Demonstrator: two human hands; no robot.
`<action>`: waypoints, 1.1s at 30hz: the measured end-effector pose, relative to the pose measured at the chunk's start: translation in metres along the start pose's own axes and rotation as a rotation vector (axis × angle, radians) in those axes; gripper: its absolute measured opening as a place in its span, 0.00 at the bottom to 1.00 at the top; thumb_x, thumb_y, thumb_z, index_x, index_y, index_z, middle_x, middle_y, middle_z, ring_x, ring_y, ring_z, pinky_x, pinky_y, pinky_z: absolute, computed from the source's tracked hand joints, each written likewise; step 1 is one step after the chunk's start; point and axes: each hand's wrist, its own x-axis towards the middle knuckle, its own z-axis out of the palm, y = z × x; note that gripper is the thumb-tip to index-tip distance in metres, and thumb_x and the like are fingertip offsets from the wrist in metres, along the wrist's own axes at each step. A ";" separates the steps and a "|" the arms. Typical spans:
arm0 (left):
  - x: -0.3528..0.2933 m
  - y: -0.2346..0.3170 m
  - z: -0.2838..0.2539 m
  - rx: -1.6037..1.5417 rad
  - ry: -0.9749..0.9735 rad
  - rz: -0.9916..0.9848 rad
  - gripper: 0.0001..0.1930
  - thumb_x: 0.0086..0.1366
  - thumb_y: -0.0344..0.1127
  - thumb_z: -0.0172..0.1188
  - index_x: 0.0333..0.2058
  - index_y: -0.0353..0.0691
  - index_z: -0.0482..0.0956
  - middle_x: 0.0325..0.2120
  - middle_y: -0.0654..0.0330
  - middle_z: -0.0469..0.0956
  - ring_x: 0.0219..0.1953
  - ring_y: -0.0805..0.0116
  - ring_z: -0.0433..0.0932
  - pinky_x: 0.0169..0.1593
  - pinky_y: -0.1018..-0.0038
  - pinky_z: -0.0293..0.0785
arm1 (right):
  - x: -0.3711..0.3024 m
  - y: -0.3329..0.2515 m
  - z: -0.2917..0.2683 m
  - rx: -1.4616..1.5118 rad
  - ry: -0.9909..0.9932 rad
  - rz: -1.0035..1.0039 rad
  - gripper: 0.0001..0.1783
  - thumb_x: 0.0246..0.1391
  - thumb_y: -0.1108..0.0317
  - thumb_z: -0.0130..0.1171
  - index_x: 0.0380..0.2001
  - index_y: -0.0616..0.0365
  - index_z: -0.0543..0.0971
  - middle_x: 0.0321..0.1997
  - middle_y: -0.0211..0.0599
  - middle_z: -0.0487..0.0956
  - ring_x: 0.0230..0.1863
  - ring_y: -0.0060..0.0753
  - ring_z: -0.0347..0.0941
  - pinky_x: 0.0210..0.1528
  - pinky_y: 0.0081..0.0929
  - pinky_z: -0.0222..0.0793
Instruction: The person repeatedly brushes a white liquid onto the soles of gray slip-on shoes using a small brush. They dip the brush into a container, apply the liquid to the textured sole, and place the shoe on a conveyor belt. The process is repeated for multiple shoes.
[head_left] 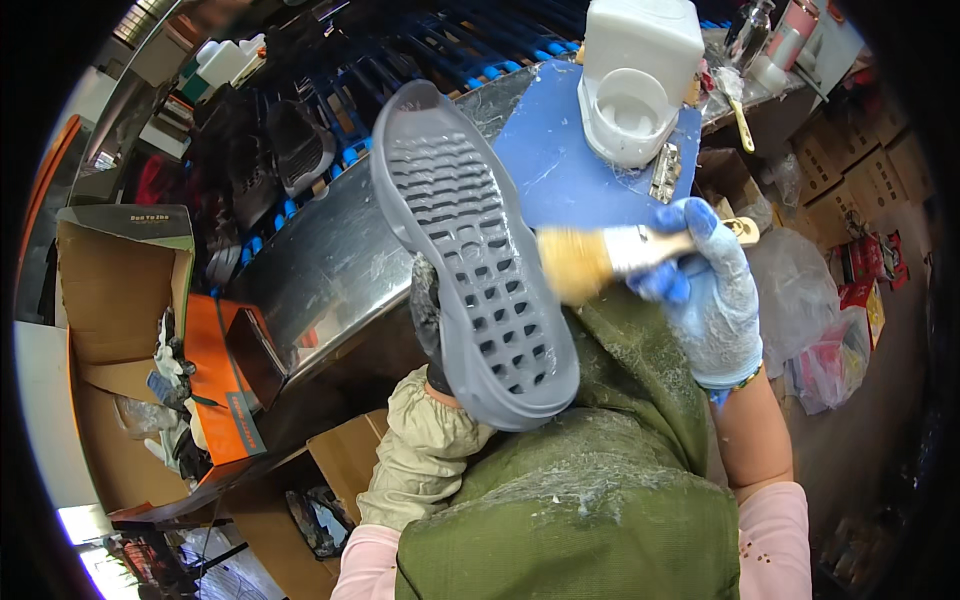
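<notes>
A grey shoe sole (468,225) is held up in front of me, its recessed inner side of ridges and square holes facing up and looking wet. My left hand (427,310), in a black glove, grips it from behind at the left edge; most of its fingers are hidden. In a blue-and-white glove, my right hand (718,305) is closed around the handle of a wide paintbrush (625,250). The brush's pale bristles, blurred by motion, are close against the sole's right edge; whether they touch it I cannot tell.
A white plastic container (645,50) with a round opening stands on a blue board (550,150) on the metal bench (330,260). Behind runs a roller conveyor with dark soles (300,145). Another brush (738,105) lies at right. An orange box (215,370) sits left; plastic bags (795,300) hang right.
</notes>
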 end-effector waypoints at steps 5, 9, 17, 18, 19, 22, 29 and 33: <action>-0.017 -0.009 -0.001 -0.157 0.026 0.068 0.31 0.73 0.50 0.56 0.64 0.34 0.65 0.56 0.44 0.74 0.57 0.52 0.77 0.56 0.55 0.81 | -0.007 0.015 0.047 -0.520 -0.291 -0.348 0.15 0.62 0.57 0.59 0.45 0.55 0.80 0.42 0.42 0.80 0.38 0.31 0.80 0.35 0.23 0.73; -0.024 -0.011 0.007 -0.206 0.045 0.047 0.34 0.72 0.53 0.56 0.65 0.34 0.63 0.57 0.42 0.74 0.57 0.49 0.77 0.56 0.53 0.81 | 0.015 0.051 0.088 -1.072 -0.450 -0.953 0.12 0.51 0.62 0.62 0.41 0.43 0.82 0.36 0.33 0.74 0.42 0.39 0.73 0.41 0.35 0.69; -0.051 -0.018 0.018 -0.366 0.087 0.009 0.39 0.71 0.58 0.56 0.69 0.34 0.60 0.59 0.39 0.72 0.57 0.44 0.78 0.57 0.49 0.80 | 0.125 0.015 0.024 -1.662 -0.239 -1.217 0.22 0.48 0.72 0.63 0.47 0.39 0.80 0.40 0.34 0.75 0.45 0.43 0.73 0.47 0.38 0.69; -0.055 -0.017 0.020 -0.371 0.095 0.013 0.40 0.70 0.58 0.56 0.69 0.34 0.59 0.60 0.39 0.72 0.57 0.43 0.78 0.57 0.49 0.80 | 0.137 0.014 0.009 -1.634 -0.151 -1.241 0.22 0.48 0.72 0.65 0.48 0.40 0.80 0.38 0.33 0.75 0.44 0.42 0.73 0.47 0.38 0.70; -0.058 -0.015 0.021 -0.379 0.103 0.015 0.41 0.70 0.59 0.56 0.69 0.34 0.59 0.60 0.39 0.71 0.57 0.43 0.78 0.57 0.48 0.80 | 0.146 0.011 -0.003 -1.586 -0.080 -1.259 0.22 0.48 0.73 0.66 0.48 0.42 0.81 0.36 0.33 0.76 0.42 0.42 0.74 0.47 0.37 0.71; -0.062 -0.003 0.029 -0.382 0.107 0.038 0.43 0.70 0.61 0.57 0.70 0.34 0.57 0.61 0.38 0.71 0.57 0.41 0.78 0.57 0.47 0.80 | 0.139 -0.007 -0.011 -1.382 0.017 -1.315 0.22 0.48 0.77 0.69 0.48 0.47 0.81 0.40 0.33 0.81 0.43 0.41 0.77 0.51 0.36 0.73; -0.061 0.002 0.009 -0.402 -0.129 0.157 0.45 0.70 0.67 0.51 0.73 0.37 0.56 0.69 0.39 0.63 0.66 0.39 0.69 0.67 0.39 0.68 | 0.146 -0.039 -0.001 -1.025 -0.099 -1.098 0.14 0.60 0.73 0.63 0.49 0.59 0.81 0.46 0.37 0.85 0.43 0.32 0.82 0.51 0.28 0.78; -0.094 -0.024 -0.005 -0.546 0.190 0.282 0.45 0.71 0.69 0.46 0.73 0.39 0.55 0.69 0.42 0.62 0.68 0.32 0.64 0.69 0.36 0.63 | 0.176 -0.073 -0.011 -0.736 -0.131 -0.652 0.18 0.70 0.59 0.57 0.50 0.62 0.83 0.43 0.32 0.87 0.41 0.22 0.81 0.46 0.22 0.77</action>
